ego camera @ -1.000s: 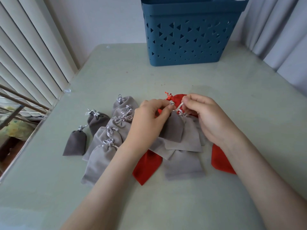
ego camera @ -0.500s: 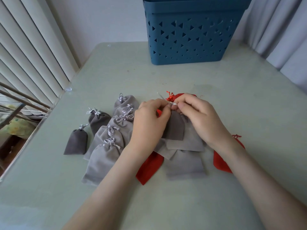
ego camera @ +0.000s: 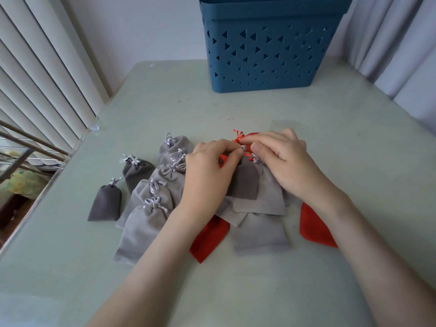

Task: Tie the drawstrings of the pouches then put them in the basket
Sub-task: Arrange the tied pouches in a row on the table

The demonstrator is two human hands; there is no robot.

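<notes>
A small dark grey pouch (ego camera: 245,182) lies on top of a heap of grey and red pouches at the table's middle. My left hand (ego camera: 210,171) and my right hand (ego camera: 285,161) meet at its neck, and both pinch its pale drawstring (ego camera: 244,147) between thumb and forefinger. To the left lie several grey pouches (ego camera: 151,201) with knotted strings, and two darker ones (ego camera: 106,204). Red pouches (ego camera: 210,237) stick out from under the heap. The blue basket (ego camera: 271,55) stands at the table's far edge.
The pale green table (ego camera: 259,291) has a wall of white vertical blinds (ego camera: 42,74) on its left and grey curtains (ego camera: 401,43) at the back right. Beyond the table's left edge there is a drop with metal rods.
My hands have drawn closer together at the pouch's neck, and the drawstring between them has shortened. The loose string end that stuck up half a second ago is gone from sight.
</notes>
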